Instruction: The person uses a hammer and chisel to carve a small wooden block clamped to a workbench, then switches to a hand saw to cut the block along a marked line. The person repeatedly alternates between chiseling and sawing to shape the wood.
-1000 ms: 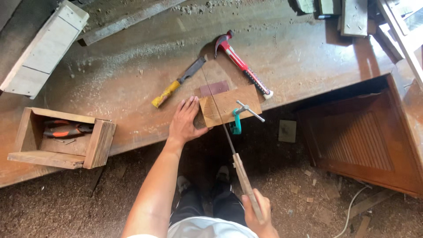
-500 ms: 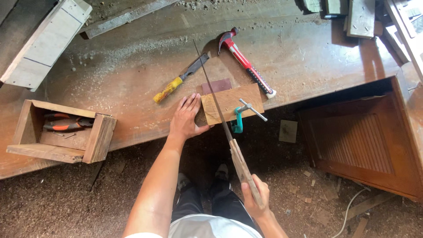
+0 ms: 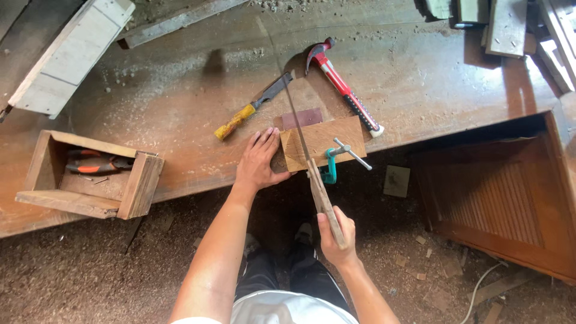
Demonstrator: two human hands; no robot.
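Saw on the block.
My right hand grips the saw; left hand lies open, flat against the block.

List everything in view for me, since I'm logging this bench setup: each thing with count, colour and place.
wood block: 1, light brown, bench edge, under the saw
hand saw: 1, thin blade, wooden handle, across the block
clamp: 1, teal, right of the saw
hammer: 1, red and black, behind the block
knife: 1, yellow handle, left of the hammer
wooden box: 1, bench left, orange-handled tool inside
workbench: 1, brown, dusty
left hand: flat beside the block
right hand: grips the saw handle
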